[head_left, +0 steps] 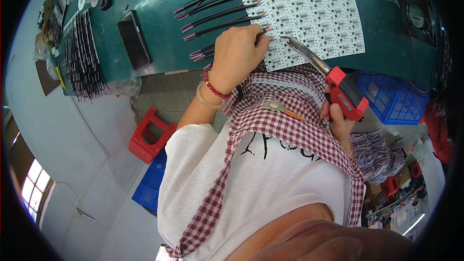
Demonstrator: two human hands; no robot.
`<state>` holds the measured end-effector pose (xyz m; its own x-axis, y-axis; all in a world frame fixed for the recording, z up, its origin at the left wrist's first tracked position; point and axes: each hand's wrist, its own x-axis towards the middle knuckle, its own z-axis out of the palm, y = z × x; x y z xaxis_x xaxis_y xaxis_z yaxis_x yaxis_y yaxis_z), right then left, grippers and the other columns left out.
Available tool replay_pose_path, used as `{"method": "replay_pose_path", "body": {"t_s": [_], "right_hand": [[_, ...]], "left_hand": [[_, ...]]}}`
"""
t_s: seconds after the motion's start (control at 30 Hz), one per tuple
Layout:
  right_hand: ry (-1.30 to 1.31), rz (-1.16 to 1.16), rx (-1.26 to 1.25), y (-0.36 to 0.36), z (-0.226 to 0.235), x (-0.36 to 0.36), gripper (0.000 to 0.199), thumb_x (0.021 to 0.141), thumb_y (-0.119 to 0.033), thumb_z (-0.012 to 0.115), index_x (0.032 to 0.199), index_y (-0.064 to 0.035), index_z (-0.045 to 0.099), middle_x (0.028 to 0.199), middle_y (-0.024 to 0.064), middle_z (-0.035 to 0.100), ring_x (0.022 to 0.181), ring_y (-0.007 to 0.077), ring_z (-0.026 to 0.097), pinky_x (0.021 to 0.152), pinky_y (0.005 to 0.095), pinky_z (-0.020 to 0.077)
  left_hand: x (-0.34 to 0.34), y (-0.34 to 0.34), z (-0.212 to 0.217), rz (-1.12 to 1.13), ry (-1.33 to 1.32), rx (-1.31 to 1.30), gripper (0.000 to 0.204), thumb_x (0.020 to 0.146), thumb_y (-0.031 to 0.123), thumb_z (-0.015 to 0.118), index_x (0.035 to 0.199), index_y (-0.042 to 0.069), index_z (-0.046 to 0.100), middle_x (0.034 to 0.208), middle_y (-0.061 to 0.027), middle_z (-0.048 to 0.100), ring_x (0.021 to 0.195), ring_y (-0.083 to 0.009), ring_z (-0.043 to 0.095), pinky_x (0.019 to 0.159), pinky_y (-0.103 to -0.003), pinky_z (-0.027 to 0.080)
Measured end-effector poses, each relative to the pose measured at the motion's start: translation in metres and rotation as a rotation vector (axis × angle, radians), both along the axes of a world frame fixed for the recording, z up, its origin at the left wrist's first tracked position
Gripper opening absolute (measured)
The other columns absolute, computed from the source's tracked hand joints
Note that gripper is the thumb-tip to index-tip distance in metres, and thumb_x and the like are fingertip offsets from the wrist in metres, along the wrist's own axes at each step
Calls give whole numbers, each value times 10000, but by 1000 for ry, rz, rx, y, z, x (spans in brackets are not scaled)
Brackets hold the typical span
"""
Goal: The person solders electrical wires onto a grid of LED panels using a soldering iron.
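Flat white circuit panel (314, 19); black cables (212, 19) along its left; slanted red soldering gun (345, 93).

The left hand (239, 54) pinches a black cable (264, 33) over a circuit-board sheet (321, 14); the right hand (340, 122) grips a red soldering iron (345, 93).

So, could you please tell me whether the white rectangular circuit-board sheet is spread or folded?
Spread flat: the white rectangular circuit-board sheet lies on the green tabletop with no visible fold across its rows.

left hand (238, 54): pinched, back upward | right hand (340, 122): curled closed, partly hidden
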<state>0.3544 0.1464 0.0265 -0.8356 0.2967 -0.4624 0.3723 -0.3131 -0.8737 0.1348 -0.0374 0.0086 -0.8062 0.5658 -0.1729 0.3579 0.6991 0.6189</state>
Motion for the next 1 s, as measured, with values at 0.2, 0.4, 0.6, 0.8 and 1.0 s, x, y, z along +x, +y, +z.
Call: {"method": "replay_pose_path", "body": {"t_s": [0.2, 0.4, 0.6, 0.8, 1.0], "right_hand": [[-32, 41, 46, 1, 0, 4, 305, 918, -171, 542, 1142, 35, 543, 697, 43, 561, 565, 75, 472, 521, 222, 384], [-93, 69, 36, 4, -8, 11, 191, 902, -156, 584, 990, 12, 595, 709, 30, 577, 601, 73, 509, 543, 226, 406], [-116, 68, 174, -2, -21, 23, 148, 851, -123, 635, 917, 7, 612, 735, 29, 601, 629, 92, 552, 585, 247, 445], [10, 269, 344, 5, -38, 27, 265, 902, -246, 575, 973, 10, 573, 706, 20, 550, 596, 74, 463, 551, 227, 378], [-4, 118, 250, 3, -35, 39, 135, 799, -79, 641, 886, 20, 616, 772, 73, 614, 661, 137, 575, 594, 264, 458]], "left_hand": [[-7, -2, -2, -55, -54, 56, 222, 786, 217, 653, 714, 10, 625, 577, -168, 557, 535, -346, 556, 514, -388, 428], [-3, -1, 0, -47, -28, 17, 217, 782, 222, 658, 727, 13, 633, 591, -165, 565, 548, -342, 563, 518, -385, 433], [-2, 0, 0, -34, -29, 25, 214, 778, 218, 658, 722, 13, 634, 599, -162, 575, 556, -336, 572, 520, -386, 437], [-2, -1, 0, -33, -19, 16, 212, 781, 214, 656, 727, 11, 634, 608, -167, 582, 568, -344, 575, 527, -393, 440], [-3, 0, 1, -56, -12, 10, 221, 786, 215, 653, 719, 7, 622, 619, -178, 582, 585, -360, 574, 537, -406, 439]]}}
